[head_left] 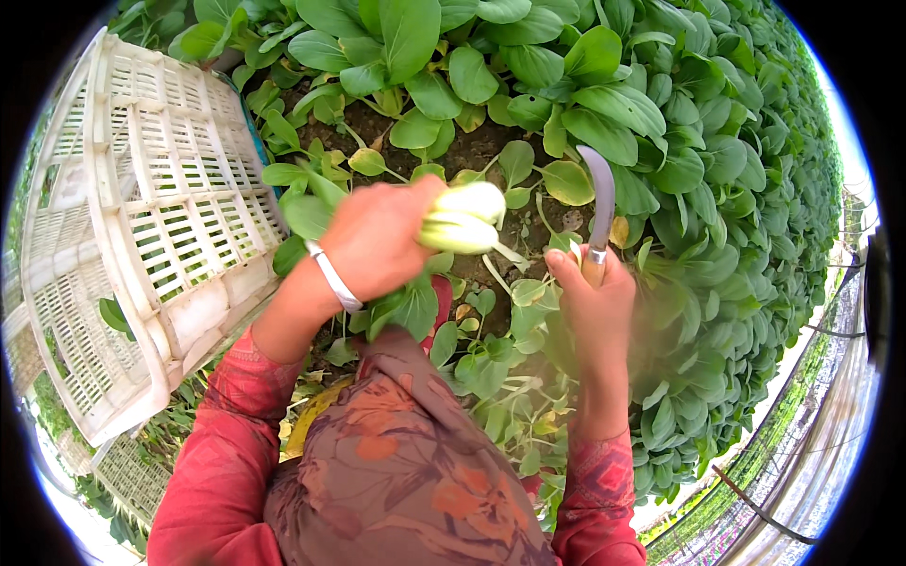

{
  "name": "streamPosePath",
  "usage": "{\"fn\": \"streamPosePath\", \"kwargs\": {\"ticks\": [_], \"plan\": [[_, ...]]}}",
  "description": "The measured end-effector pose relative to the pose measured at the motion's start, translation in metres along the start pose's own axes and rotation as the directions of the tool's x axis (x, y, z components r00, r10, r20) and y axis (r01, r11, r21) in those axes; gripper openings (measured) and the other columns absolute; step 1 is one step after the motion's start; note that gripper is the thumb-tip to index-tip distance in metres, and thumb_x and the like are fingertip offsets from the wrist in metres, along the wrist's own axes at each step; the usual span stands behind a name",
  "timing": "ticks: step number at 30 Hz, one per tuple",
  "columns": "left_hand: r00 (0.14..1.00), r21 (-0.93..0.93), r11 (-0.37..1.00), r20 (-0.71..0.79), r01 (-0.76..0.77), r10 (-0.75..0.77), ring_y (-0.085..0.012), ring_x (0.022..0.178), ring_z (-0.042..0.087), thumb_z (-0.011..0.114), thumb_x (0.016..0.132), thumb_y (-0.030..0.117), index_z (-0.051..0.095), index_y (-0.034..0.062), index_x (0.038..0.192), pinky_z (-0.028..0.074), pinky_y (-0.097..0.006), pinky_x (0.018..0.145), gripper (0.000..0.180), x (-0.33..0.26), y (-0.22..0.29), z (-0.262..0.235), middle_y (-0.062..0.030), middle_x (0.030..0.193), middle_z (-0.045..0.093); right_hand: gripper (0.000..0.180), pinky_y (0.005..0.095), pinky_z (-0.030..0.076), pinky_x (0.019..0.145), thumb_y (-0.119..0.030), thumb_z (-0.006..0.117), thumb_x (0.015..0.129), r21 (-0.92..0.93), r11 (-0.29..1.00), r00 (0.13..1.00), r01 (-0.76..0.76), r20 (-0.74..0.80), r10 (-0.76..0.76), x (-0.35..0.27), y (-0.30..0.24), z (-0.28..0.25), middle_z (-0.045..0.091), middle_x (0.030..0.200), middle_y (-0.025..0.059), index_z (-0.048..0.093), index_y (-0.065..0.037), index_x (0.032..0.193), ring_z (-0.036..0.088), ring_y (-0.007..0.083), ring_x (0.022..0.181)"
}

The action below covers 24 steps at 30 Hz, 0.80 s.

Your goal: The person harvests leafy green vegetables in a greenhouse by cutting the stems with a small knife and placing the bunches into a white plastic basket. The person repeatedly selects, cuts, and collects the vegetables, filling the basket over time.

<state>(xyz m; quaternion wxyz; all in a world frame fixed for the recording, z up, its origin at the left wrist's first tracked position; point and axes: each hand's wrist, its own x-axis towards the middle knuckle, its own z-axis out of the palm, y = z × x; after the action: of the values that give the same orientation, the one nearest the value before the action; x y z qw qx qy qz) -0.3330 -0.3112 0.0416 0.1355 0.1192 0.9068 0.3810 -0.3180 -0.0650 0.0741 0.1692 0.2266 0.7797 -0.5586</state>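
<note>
My left hand (382,236) is closed around a head of bok choy (464,219). The pale cut-looking base points right, and its green leaves hang below my wrist. In my right hand (599,307) is a sickle (601,193), gripped by its short wooden handle, with the curved blade pointing up and away from me. A small pale piece of stem or leaf shows by my right thumb. The two hands are apart, above soil (477,151) with low leaves and some yellowed ones.
A white slatted plastic crate (179,179) stands close on my left, with another crate (132,476) behind it at the lower left. Dense bok choy plants (717,189) grow ahead and along my right. Trampled leaves and stems (528,415) lie below my right hand.
</note>
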Motion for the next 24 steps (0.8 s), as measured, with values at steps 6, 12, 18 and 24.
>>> {"fn": "streamPosePath", "kwargs": {"ticks": [6, 12, 18, 24], "plan": [[0.973, 0.67, 0.714, -0.219, 0.204, -0.073, -0.0348, 0.08, 0.067, 0.059, 0.078, -0.001, 0.061, 0.0076, 0.1, 0.054, -0.047, 0.068, 0.024, 0.031, -0.06, -0.01, -0.0133, 0.089, 0.064, 0.027, 0.0217, 0.039, 0.059, -0.023, 0.077, 0.087, -0.128, 0.991, 1.0, -0.028, 0.003, 0.029, -0.009, 0.053, -0.005, 0.057, 0.076, -0.006, 0.066, -0.003, 0.101, 0.047, 0.0034, 0.066], [0.984, 0.725, 0.67, -0.061, 0.158, -0.166, -0.0347, 0.088, 0.07, 0.059, 0.08, 0.001, 0.068, 0.0055, 0.09, 0.056, -0.045, 0.075, 0.014, 0.084, -0.068, -0.004, -0.0145, 0.119, 0.064, 0.031, 0.0233, 0.043, 0.065, -0.027, 0.073, 0.09, -0.043, 0.997, 0.997, -0.06, 0.037, 0.061, -0.026, 0.078, 0.0, 0.061, 0.081, -0.0012, 0.066, -0.002, 0.106, 0.053, 0.0067, 0.073], [0.995, 0.734, 0.673, -0.044, 0.095, -0.092, -0.0339, 0.087, 0.071, 0.06, 0.078, 0.0, 0.07, 0.005, 0.092, 0.058, -0.045, 0.073, 0.018, 0.086, -0.079, -0.007, -0.0121, 0.145, 0.048, 0.032, 0.0235, 0.044, 0.065, -0.028, 0.074, 0.09, -0.047, 0.996, 0.992, -0.073, 0.104, 0.077, -0.027, 0.079, 0.007, 0.061, 0.081, -0.0012, 0.066, -0.001, 0.105, 0.052, 0.0062, 0.072], [0.93, 0.699, 0.616, -0.225, 0.362, -0.292, -0.0315, 0.08, 0.072, 0.063, 0.078, 0.004, 0.071, 0.0044, 0.089, 0.058, -0.043, 0.067, 0.013, 0.046, -0.099, 0.007, -0.012, 0.145, 0.046, 0.036, 0.0259, 0.046, 0.068, -0.029, 0.071, 0.092, -0.136, 0.99, 0.99, -0.027, 0.131, 0.045, -0.016, 0.084, 0.016, 0.063, 0.082, 0.0016, 0.063, -0.001, 0.112, 0.056, 0.0088, 0.075]]}}
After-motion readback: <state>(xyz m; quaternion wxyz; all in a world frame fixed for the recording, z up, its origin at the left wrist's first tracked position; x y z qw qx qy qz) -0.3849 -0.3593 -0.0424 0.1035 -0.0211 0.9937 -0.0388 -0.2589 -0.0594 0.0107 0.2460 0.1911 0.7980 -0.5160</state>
